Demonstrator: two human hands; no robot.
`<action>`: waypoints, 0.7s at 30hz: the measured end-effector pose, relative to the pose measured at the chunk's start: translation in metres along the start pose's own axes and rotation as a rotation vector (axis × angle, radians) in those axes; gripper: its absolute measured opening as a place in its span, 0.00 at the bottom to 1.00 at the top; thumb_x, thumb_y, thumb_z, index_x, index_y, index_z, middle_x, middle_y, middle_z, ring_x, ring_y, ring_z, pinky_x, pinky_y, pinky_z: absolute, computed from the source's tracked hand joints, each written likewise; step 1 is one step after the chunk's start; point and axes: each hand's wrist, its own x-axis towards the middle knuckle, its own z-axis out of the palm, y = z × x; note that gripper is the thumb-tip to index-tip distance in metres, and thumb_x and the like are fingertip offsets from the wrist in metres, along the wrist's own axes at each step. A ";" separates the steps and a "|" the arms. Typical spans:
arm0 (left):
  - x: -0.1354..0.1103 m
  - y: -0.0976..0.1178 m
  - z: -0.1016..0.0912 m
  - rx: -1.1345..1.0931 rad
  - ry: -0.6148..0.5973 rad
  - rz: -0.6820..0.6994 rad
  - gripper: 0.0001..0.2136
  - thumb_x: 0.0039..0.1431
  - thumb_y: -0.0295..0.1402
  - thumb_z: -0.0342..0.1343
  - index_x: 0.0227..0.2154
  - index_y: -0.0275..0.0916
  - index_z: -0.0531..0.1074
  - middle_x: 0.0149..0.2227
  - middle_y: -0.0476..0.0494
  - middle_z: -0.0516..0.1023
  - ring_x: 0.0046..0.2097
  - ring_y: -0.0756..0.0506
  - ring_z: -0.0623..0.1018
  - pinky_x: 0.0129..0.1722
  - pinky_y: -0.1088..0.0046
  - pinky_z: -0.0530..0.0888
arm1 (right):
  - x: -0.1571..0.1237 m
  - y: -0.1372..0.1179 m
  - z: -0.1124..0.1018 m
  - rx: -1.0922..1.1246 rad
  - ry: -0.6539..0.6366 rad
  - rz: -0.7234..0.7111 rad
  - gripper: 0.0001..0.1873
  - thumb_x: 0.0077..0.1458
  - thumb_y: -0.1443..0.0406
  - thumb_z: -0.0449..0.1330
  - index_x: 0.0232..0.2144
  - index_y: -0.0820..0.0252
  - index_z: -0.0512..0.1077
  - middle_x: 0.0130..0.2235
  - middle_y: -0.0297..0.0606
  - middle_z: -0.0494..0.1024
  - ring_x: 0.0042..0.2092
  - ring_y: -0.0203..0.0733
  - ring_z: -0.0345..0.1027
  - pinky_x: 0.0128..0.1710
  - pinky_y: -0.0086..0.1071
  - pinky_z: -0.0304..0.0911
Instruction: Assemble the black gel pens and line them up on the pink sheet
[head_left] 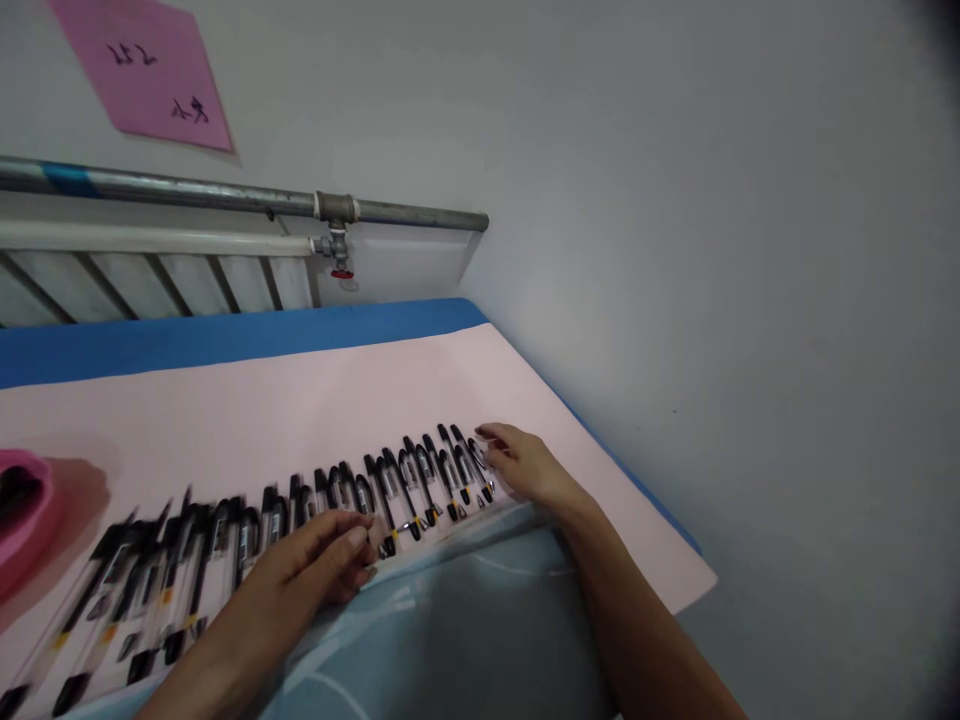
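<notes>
A long row of clear-barrelled pens (409, 470) with black caps lies across the pink sheet, running from the near left to the right. Small silver pointed pieces lie by the lower ends of several pens. My left hand (334, 555) rests over the lower ends at the middle of the row. Its fingers are curled toward the thumb, and whatever is in them is hidden. At the row's right end, my right hand (525, 460) is beside the last pens. The fingers there are slightly bent and apart, with nothing clearly held.
Pink paper (315, 400) covers a blue tabletop (225, 335). A pink container (30, 520) with dark contents stands at the left edge. Behind are a radiator (142, 280), a metal pipe (225, 195) and a valve (341, 270). A wall (712, 300) borders the right side.
</notes>
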 end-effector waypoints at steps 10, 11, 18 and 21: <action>0.002 -0.004 -0.001 0.007 -0.019 0.010 0.19 0.46 0.48 0.54 0.37 0.39 0.73 0.31 0.43 0.76 0.31 0.47 0.73 0.31 0.72 0.68 | 0.006 0.008 0.006 -0.072 0.006 -0.040 0.13 0.48 0.70 0.52 0.35 0.59 0.73 0.37 0.39 0.76 0.40 0.39 0.67 0.41 0.30 0.59; 0.003 -0.005 -0.001 0.003 0.002 0.035 0.19 0.47 0.48 0.54 0.36 0.39 0.73 0.30 0.44 0.76 0.30 0.47 0.72 0.30 0.73 0.68 | 0.006 0.008 0.006 -0.053 0.041 -0.025 0.13 0.48 0.70 0.52 0.35 0.59 0.73 0.37 0.38 0.76 0.40 0.39 0.67 0.41 0.30 0.59; 0.008 0.000 -0.011 0.337 0.242 0.275 0.15 0.52 0.44 0.49 0.35 0.39 0.71 0.22 0.50 0.72 0.23 0.49 0.70 0.24 0.75 0.64 | 0.012 0.003 -0.004 0.080 0.323 0.030 0.11 0.49 0.65 0.50 0.31 0.59 0.71 0.33 0.38 0.75 0.38 0.41 0.67 0.38 0.31 0.61; 0.008 0.003 -0.016 0.478 0.372 0.444 0.11 0.53 0.41 0.49 0.32 0.41 0.71 0.26 0.48 0.75 0.28 0.46 0.74 0.30 0.74 0.66 | 0.004 -0.009 -0.008 0.158 0.430 -0.023 0.10 0.51 0.64 0.49 0.31 0.59 0.69 0.33 0.40 0.75 0.38 0.42 0.67 0.36 0.31 0.62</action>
